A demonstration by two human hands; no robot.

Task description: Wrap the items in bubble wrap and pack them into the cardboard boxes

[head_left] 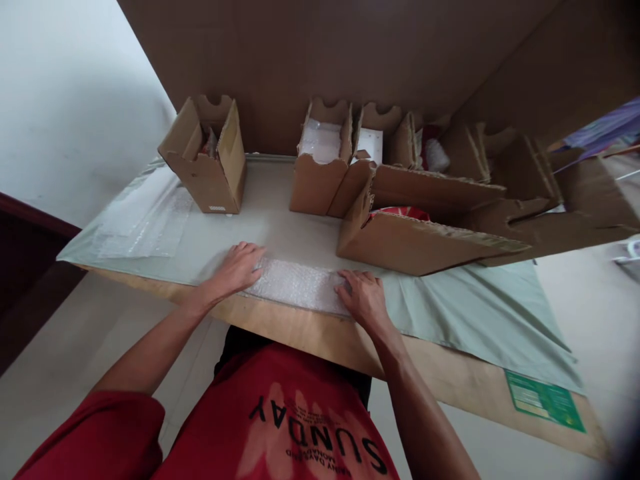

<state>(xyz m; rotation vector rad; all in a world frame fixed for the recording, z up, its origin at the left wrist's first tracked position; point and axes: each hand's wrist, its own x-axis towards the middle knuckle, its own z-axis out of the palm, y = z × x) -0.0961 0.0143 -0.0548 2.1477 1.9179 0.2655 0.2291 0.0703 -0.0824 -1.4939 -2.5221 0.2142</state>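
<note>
A folded strip of bubble wrap (300, 285) lies flat along the front edge of the cloth-covered table. My left hand (239, 268) is at its left end, with curled fingers and the thumb on the wrap. At the right end, my right hand (364, 297) grips the wrap between thumb and bent fingers. Whether something is folded inside the strip I cannot tell. More clear bubble wrap sheets (145, 217) are spread on the table's left side.
An open cardboard bin (213, 183) stands at the back left. Several more stand at the back right, one holding bubble-wrapped pieces (321, 140). A long cardboard box (430, 243) is right of my hands. A tall cardboard panel (310, 60) rises behind. Pale green cloth (465, 307) covers the wooden table.
</note>
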